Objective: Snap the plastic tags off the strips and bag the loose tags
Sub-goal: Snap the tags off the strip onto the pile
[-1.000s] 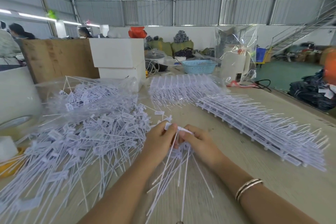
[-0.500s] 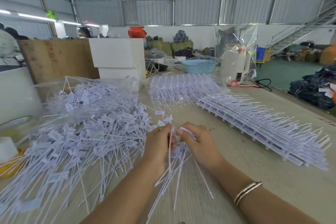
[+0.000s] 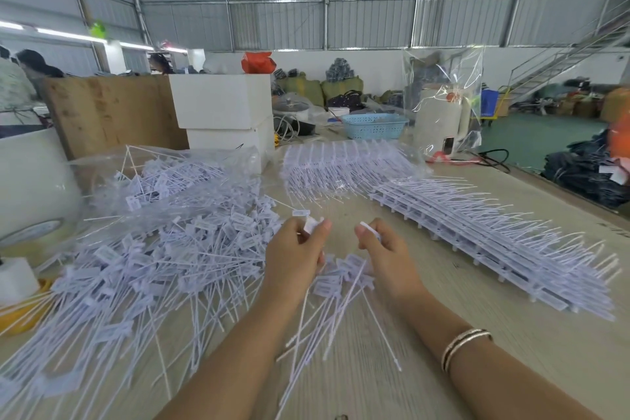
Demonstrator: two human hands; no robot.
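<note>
Warehouse walls of corrugated metal are rising behind a long wooden worktable (image 3: 426, 368) where a person is separating plastic security tags. Both hands are working just above the tabletop. Where half a second earlier they were pressed together over one piece, they are now pulling apart, a visible gap opening between them; that suggests a snap has just gone through and another tag has come free.

The left hand (image 3: 295, 251) is pinching a small white tag head (image 3: 312, 224) between thumb and curled fingers. The right hand (image 3: 381, 249) is curling round what looks like the remaining white piece (image 3: 370, 228), with thin tails trailing down beneath both palms; blur is hiding exactly how many each hand is holding.

A small cluster of freed tags (image 3: 337, 278) is lying on the table directly under the hands. To the left, a large heap of loose tags (image 3: 143, 259) is spreading across the surface, its far end sitting in a clear plastic bag (image 3: 191, 164). To the right, stacked unbroken strips (image 3: 494, 242) are waiting, well apart from the hands, with another clear-wrapped batch of strips (image 3: 344, 169) behind them.

Judging by the two piles, snapping is well along but far from finished, and most of the loose tags are not yet bagged.
</note>
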